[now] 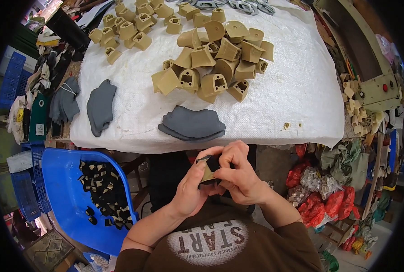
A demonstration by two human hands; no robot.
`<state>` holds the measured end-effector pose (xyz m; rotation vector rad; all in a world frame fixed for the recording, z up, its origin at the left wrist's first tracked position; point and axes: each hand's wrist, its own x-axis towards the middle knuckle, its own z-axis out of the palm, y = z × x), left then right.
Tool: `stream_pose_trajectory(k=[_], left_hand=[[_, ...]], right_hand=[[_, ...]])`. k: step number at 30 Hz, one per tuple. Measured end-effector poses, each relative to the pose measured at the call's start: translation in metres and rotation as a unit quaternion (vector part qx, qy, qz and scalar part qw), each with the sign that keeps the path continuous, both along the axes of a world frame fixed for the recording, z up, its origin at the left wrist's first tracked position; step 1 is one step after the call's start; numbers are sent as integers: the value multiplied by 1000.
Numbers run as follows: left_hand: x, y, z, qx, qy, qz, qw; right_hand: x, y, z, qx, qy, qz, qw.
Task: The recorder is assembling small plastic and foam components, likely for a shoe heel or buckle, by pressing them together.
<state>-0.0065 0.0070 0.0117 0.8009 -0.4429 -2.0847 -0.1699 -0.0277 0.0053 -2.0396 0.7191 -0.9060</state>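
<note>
Above my lap, just off the table's near edge, my left hand [190,188] grips a tan shoe heel [208,174]. A dark cover piece [214,161] lies partly around that heel. Bent fingers of my right hand [240,174] pinch the cover at the heel's right side; the fingers hide much of both pieces. Just beyond my hands, a stack of dark grey curved cover pieces [193,123] rests on the table. Farther back sits a heap of bare tan heels [202,57], some showing hollow ends with small holes.
White woven sheeting [292,99] covers the table. More grey pieces [101,106] lie to the left, with a tied bundle [65,100] beyond. A blue tub [59,190] at lower left holds many dark-covered heels [103,190]. Red plastic bags [333,204] crowd the lower right.
</note>
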Motion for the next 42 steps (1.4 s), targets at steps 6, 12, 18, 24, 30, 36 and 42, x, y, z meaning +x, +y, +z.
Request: stream_pose_trajectory(k=[6,12,18,24,30,36,42], left_hand=[[0,0,-1,-11,-29,-5,1000],[-6,1,3,42,-31,-19,998],[-4,4,-12,30,-24,3,999],[10,-5,-19,-61,-11,-21,998],[11,-5,-16,-134,-66,-50,988],[6,-2,-14,-24,6,-21,999],[-4,5,-12,93,43,-36,994]], right_hand=[[2,3,-7,22,-25,4,999],[8,11,-6,-68,-3,-74,995],[9,15,-13,109,-125,-77,983],[-10,-1,-20,265,-240,-58,932],[-15,-6,-8,266,-175,11,948],[-8,2,-1,113,-106,-14,988],[6,14,-3,-92,-3,-139,986]])
